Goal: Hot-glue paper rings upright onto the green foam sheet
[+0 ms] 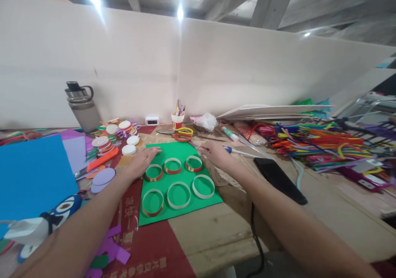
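With a clock face laid over the green sheet [185, 177] and twelve set toward the wall, the left hand [141, 161] is seen at ten o'clock, its fingers stretched out loosely across the sheet's corner and nothing seen to be gripped. The right hand [213, 151] is placed between one and two, by the opposite corner; its fingers are curled inward, and whether anything is pinched cannot be told. Six paper rings [173, 171] are stood on the sheet in two rows of three, one row toward twelve, the other toward six; red and gold outer bands are shown on several. Just beyond the sheet at twelve, yellow-handled scissors [185, 131] are laid, with a cup of pens [177, 123] behind them. A dark phone [280, 181] is found at three, and an orange cutter [102, 159] between nine and ten.
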The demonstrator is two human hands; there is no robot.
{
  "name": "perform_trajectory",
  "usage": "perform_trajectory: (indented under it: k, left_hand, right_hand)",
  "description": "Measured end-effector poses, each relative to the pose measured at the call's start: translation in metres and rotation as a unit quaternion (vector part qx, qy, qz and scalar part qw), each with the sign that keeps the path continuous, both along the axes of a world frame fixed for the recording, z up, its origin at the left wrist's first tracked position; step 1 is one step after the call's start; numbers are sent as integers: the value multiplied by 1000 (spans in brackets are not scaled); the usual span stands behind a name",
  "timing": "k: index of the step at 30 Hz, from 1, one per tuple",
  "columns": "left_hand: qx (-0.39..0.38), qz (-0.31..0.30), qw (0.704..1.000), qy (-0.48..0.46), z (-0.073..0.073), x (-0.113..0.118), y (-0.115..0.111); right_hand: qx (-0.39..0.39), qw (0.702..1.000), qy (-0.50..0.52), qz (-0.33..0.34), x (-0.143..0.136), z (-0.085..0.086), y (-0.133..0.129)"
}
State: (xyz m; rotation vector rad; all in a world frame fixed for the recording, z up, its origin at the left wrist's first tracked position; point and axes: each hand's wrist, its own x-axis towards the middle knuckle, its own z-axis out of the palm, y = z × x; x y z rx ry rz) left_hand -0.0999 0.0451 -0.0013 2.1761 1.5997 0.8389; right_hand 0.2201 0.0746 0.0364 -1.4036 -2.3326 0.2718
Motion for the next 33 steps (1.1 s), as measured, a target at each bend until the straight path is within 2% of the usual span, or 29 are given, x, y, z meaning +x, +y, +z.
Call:
perform_trajectory:
  k: [3, 11, 18, 23, 33]
  left_hand:
    - [-3, -2, 1000, 25, 2, 1, -1]
    - [-4, -10, 999, 51, 3, 1, 3]
    - [-28, -6, 999, 20, 6, 1, -1]
    - [-27, -10, 1000, -3, 7, 1, -4]
    - [-21, 20, 997, -68, 4, 2, -8]
  right_hand:
    - [-38, 999, 24, 28, -6, -8, -10]
    - [-72, 997, 26, -1, -6, -9, -21]
    - [-88, 996, -9, -16, -8, -3, -26]
    - [-133, 990, 41, 17, -7, 3, -31]
    - [-146, 986, 76, 29, -5, 0, -31]
